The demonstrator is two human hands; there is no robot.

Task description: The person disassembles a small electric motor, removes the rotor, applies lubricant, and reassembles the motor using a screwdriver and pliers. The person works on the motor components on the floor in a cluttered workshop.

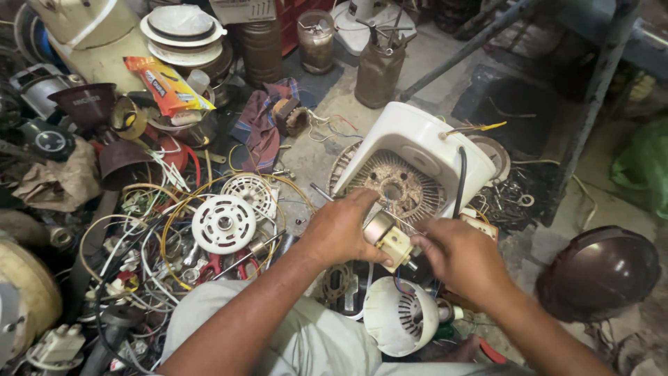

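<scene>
Two hands share one small motor part (390, 240): left hand (341, 230) grips its upper-left end, right hand (463, 254) pinches lower-right; long axis diagonal between them.

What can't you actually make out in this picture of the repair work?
Head view only:
- Small cream part: its underside, covered by the left hand and right hand.
- White fan housing: lower edge, behind both hands.
- White motor cover: its inside, too dark.
- Wire tangle: single leads too small.
</scene>
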